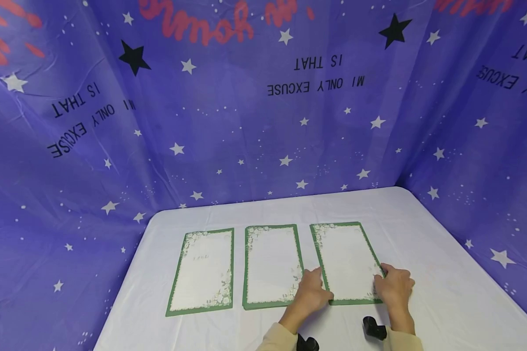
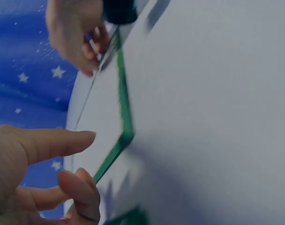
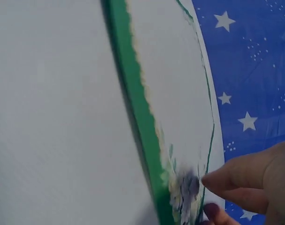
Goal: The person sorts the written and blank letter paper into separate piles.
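A stack of green-bordered paper sheets with a floral print [image 1: 347,261] lies on the white table, furthest right of three. My left hand [image 1: 311,292] is at its near left corner, fingertips along the left edge. In the left wrist view the left thumb and fingers [image 2: 55,145] are spread apart beside the green corner. My right hand [image 1: 395,285] touches the right edge of the same stack. In the right wrist view its thumb tip [image 3: 210,180] lies right at the edge, with another fingertip just below.
A middle stack of the same paper [image 1: 272,265] lies left of my left hand. Further left is a similar sheet [image 1: 204,273] with faint writing. Blue star-printed curtains [image 1: 246,122] surround the table [image 1: 439,253]. Black devices [image 1: 373,327] sit at both wrists.
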{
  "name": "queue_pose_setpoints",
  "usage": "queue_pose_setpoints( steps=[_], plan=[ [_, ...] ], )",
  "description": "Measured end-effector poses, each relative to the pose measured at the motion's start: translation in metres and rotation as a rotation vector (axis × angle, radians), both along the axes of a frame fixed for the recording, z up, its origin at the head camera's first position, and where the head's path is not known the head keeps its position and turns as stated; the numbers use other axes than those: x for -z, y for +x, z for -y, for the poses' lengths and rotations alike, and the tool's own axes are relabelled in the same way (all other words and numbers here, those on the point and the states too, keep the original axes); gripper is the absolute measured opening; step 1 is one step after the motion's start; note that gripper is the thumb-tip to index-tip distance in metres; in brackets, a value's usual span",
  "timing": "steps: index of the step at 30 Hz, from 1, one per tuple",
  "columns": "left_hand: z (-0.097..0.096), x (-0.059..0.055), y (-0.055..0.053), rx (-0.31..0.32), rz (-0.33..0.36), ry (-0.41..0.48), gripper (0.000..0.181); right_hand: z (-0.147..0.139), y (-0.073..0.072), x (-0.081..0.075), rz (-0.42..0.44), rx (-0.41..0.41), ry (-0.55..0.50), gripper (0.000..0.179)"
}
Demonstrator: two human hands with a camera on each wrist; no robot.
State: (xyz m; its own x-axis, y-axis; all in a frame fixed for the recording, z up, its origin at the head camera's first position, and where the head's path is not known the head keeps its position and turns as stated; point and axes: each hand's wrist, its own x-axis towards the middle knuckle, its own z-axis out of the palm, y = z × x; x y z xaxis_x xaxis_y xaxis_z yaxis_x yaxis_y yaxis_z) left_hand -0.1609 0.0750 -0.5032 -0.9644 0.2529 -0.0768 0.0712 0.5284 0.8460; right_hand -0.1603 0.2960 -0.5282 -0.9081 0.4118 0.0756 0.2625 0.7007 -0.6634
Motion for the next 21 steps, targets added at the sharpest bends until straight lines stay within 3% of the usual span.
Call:
queue_pose_setpoints(
  steps=[2, 3, 5, 9, 11, 15, 21],
  plan=[
    [0.011, -0.004, -0.002, -0.028, -0.028, 0.015, 0.061, 0.008, 0.002, -0.003, -0.041, 0.007, -0.008, 0.044],
    [0.017, -0.002, -0.004, -0.046, -0.087, 0.001, 0.055, 0.013, 0.002, -0.006, -0.071, 0.012, -0.023, 0.043],
    [0.033, -0.007, -0.007, -0.099, -0.141, -0.019, 0.045, 0.027, 0.002, -0.013, -0.128, -0.022, -0.05, 0.039],
    [0.073, -0.014, -0.011, -0.234, -0.26, -0.087, 0.034, 0.064, 0.001, -0.028, -0.127, -0.194, -0.152, 0.029],
    [0.095, -0.017, -0.009, -0.304, -0.25, -0.116, 0.034, 0.084, 0.002, -0.03, -0.073, -0.277, -0.205, 0.025],
    [0.131, -0.011, -0.003, -0.392, -0.192, -0.14, 0.042, 0.117, 0.004, -0.026, 0.015, -0.365, -0.269, 0.025],
    [0.156, -0.003, 0.003, -0.4, -0.074, -0.063, 0.053, 0.151, 0.008, -0.015, 0.05, -0.374, -0.247, 0.04]
  ],
)
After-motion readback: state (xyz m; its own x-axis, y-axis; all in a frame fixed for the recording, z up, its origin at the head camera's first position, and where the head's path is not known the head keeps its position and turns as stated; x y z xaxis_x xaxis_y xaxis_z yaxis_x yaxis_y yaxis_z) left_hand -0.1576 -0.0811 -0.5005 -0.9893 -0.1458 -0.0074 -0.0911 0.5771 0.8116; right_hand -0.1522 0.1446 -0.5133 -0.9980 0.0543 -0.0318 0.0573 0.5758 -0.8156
